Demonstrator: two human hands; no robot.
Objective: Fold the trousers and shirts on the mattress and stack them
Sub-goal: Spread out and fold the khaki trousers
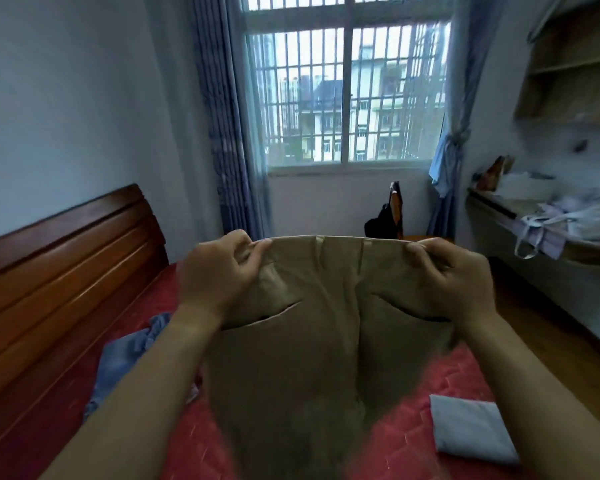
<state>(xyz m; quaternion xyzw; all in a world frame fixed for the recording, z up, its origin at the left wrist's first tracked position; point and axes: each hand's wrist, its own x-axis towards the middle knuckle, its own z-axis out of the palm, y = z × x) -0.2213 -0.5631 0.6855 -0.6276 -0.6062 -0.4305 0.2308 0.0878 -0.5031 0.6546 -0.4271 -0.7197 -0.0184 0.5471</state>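
Observation:
Khaki trousers [323, 327] hang in the air in front of me, held up by the waistband, back pockets facing me, legs blurred below. My left hand [219, 271] grips the waistband's left end and my right hand [454, 275] grips its right end. Beneath them lies the red quilted mattress [440, 379]. A crumpled blue garment [129, 358] lies on the mattress at the left, partly hidden by my left forearm. A folded pale grey garment [471, 431] rests flat on the mattress at the lower right.
A wooden headboard [59, 271] runs along the left. Ahead is a barred window [347, 98] with blue curtains, and a chair [395, 213] with a dark bag on it. A desk [534, 220] with clutter and wall shelves stand at the right.

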